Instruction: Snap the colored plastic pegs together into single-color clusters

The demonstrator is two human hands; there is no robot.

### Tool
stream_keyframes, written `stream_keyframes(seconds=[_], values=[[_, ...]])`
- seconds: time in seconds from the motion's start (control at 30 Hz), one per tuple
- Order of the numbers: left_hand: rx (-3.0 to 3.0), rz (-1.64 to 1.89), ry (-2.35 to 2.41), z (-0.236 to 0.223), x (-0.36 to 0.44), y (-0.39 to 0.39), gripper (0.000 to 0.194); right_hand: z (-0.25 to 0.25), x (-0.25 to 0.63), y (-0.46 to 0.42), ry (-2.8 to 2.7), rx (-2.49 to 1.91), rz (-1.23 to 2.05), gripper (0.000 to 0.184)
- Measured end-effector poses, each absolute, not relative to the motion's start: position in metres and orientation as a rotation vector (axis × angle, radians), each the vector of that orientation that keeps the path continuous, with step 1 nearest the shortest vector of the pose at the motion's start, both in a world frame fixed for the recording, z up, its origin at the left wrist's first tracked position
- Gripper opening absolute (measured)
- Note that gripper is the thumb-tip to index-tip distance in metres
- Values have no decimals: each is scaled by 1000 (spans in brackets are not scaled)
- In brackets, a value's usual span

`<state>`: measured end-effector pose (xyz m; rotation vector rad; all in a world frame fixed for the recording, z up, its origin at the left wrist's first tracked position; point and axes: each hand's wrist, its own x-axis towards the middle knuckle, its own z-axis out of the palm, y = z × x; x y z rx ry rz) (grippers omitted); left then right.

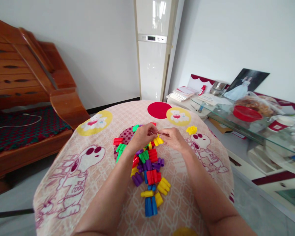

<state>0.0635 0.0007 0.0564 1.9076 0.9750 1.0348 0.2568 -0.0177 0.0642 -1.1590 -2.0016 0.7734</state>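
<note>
Left hand (145, 133): in the head view, this is being held over the far part of the pile, with the fingers bent and the tips drawn together; whether anything is being gripped cannot be told.
Right hand (173, 138): this is being kept just beside the left, fingertips almost meeting; the yellow block is being grasped in its bent fingers.
Yellow block (158, 141): this is being held between the two hands, above the right edge of the pile.
Pile (152, 177): red, green, purple, blue and yellow pieces are being spread loosely between the forearms, partly hidden by the left one.
Blue piece (151, 207): the near end of the pile is being marked by it.
Yellow cluster (191, 130): this is being left on the cloth, beyond the right hand and well apart from the pile.
Cloth (108, 186): the round table is being covered by it, with cartoon dogs being shown on both sides.
Bench (66, 101): this is being seen at left.
Glass shelf (217, 113): a red bowl (247, 113) and papers are being supported at right.
</note>
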Motion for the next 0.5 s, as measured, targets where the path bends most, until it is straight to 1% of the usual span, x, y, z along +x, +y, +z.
stream_keyframes(seconds=[0.07,0.17,0.23,0.33,0.5], values=[[1886,1065,962,57,65,0,17,65,261,-18,-1997,-1161,838,21],[1843,1088,932,59,66,-1,22,67,271,-15,-1889,-1195,935,21],[1812,1107,933,61,65,-1,27,67,286,-8,-1727,-1253,903,23],[1788,1136,987,67,57,1,31,65,320,5,-1422,-1376,639,29],[1736,1181,1127,76,35,2,35,46,380,16,-1108,-1603,-46,30]])
